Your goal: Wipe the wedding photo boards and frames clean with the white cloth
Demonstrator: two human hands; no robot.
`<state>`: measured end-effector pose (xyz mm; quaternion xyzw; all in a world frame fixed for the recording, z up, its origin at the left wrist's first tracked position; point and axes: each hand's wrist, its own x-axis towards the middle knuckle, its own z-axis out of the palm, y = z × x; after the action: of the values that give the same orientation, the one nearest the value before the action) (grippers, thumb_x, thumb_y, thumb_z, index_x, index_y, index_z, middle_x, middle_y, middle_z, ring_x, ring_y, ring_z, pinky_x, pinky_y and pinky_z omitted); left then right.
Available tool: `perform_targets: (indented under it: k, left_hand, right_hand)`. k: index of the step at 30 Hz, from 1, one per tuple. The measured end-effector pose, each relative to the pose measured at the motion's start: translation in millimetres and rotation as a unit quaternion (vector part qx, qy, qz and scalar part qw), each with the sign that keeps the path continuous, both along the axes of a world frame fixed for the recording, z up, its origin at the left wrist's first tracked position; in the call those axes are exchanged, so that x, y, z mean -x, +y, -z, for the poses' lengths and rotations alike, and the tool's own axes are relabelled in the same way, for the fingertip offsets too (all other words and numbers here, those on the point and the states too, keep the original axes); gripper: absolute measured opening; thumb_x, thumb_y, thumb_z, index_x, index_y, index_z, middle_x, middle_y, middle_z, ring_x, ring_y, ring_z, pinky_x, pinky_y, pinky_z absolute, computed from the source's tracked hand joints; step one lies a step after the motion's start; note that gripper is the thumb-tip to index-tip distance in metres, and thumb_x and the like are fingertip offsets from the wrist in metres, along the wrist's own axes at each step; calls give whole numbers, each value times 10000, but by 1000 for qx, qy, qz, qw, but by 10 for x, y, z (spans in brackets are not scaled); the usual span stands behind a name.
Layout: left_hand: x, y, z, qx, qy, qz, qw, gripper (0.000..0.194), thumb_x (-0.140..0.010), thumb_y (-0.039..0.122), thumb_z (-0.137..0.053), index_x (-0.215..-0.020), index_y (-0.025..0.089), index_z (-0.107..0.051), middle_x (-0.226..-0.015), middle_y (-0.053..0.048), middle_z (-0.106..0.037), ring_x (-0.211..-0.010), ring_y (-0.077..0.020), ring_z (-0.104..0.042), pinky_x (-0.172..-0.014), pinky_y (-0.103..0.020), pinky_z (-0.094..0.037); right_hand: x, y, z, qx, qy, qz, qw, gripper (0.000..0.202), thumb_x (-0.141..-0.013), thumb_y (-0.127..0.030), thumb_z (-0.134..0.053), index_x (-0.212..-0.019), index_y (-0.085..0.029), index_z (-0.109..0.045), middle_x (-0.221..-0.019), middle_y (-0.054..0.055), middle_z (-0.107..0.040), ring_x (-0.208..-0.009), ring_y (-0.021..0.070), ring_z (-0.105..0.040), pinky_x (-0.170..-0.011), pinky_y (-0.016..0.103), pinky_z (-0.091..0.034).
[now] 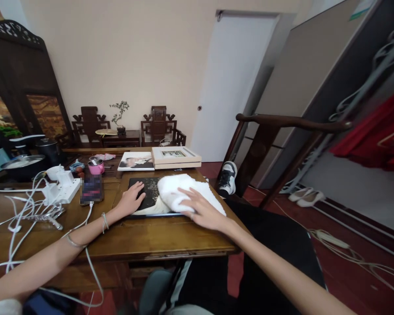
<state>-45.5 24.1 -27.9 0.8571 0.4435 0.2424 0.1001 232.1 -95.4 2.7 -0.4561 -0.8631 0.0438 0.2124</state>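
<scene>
Right hand and left hand are both laid palm down at the near edge of the table. With its fingers extended and parted, the right one is rested on a bunched white towel, which is lightly covered rather than closed in the fist. By the left one, relaxed and unclenched, the left part of a dark picture panel is touched with spread fingers.

The panel is laid flat, its three o'clock side hidden under the towel; a pale curved shape and small specks are shown on its black ground.

Taken from the panel as the centre of the dial, a white-bordered picture is placed between eleven and twelve o'clock, and two cream frames are stacked at one, just beside it. At nine o'clock a smartphone is laid with a white cable plugged in, and beyond it a white power strip is crowded with tangled leads. A pink mug is set at ten.

Off the table, a black-and-white sneaker is seen between two and three o'clock, near a dark wooden chair. At one, well apart, a white door is seen.
</scene>
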Motion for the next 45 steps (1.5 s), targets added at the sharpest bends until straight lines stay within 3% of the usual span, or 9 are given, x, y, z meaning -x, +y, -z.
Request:
perform_targets:
  k: [5, 12, 16, 21, 28, 31, 39, 42, 45]
  left_hand:
    - [2, -17, -28, 5, 21, 1, 1000, 452, -928, 362, -393, -1315, 167, -522, -1474, -112, -419, -1398, -241, -333, -1125, -463, -295]
    - [0, -80, -133, 13, 43, 15, 999, 428, -939, 344, -387, -1316, 189, -520, -1482, -119, -405, -1410, -269, -302, -1074, -540, -332]
    - [-9, -80, -140, 15, 42, 10, 999, 429, -940, 344, -392, -1322, 193, -515, -1482, -121, -405, -1408, -263, -307, -1078, -532, -328]
    - [-15, -94, -111, 9, 36, 3, 999, 427, -941, 343, -379, -1310, 186, -526, -1486, -123, -398, -1403, -265, -319, -1085, -524, -323]
    - [-25, -115, -50, 13, 35, 12, 999, 432, -939, 330, -382, -1320, 178, -519, -1493, -101, -392, -1410, -244, -306, -1112, -496, -298]
    - [-21, -85, -58, 6, 13, 18, 1000, 423, -918, 332, -428, -1295, 184, -548, -1455, -92, -451, -1382, -239, -360, -1118, -476, -304]
    - [-5, -19, -93, -1, -36, 35, 999, 363, -874, 340, -520, -1184, 194, -640, -1351, -83, -562, -1322, -259, -441, -1096, -484, -346]
    - [-24, -39, -86, 1, -41, 34, 999, 366, -885, 346, -515, -1195, 190, -631, -1349, -89, -564, -1324, -255, -437, -1097, -487, -341]
    - [-43, -58, -78, 7, -40, 28, 999, 382, -897, 361, -501, -1214, 183, -618, -1361, -93, -553, -1335, -255, -422, -1101, -486, -334]
  right_hand:
    - [-27, -367, -23, 43, 3, -87, 995, 194, -882, -254, -511, -953, -253, -691, -1481, 44, -423, -1413, 246, -274, -1165, 504, -136]
    - [-313, 699, -53, 59, 25, 41, 997, 259, -802, -217, -526, -999, -223, -694, -1219, 53, -658, -1245, 291, -494, -1072, 499, -329]
    - [-304, 1067, -76, 47, 30, 97, 994, 393, -781, -137, -454, -1116, -190, -654, -1246, 104, -639, -1246, 309, -489, -1078, 608, -234]
    - [-236, 605, 19, 56, 6, 100, 993, 406, -812, -145, -431, -1169, -184, -621, -1450, 157, -445, -1399, 300, -296, -1097, 652, -102]
    - [-306, -534, 2, 62, -4, -45, 997, 301, -838, -190, -445, -1038, -273, -655, -1474, 38, -429, -1421, 239, -255, -1160, 562, -54]
    - [-359, -410, -34, 89, -7, -41, 995, 262, -828, -202, -468, -981, -256, -674, -1477, 36, -427, -1418, 256, -260, -1166, 548, -50]
    - [-393, 819, -54, 38, -13, 83, 996, 373, -821, -201, -427, -1135, -174, -628, -1277, 132, -610, -1222, 324, -508, -1078, 627, -222]
    - [-364, 848, -58, 36, -10, 98, 994, 384, -833, -174, -388, -1141, -158, -617, -1265, 157, -609, -1204, 349, -517, -1031, 666, -252]
    - [-319, 476, -45, 49, -21, 76, 996, 384, -841, -160, -391, -1165, -185, -596, -1378, 150, -525, -1341, 342, -384, -1063, 691, -156]
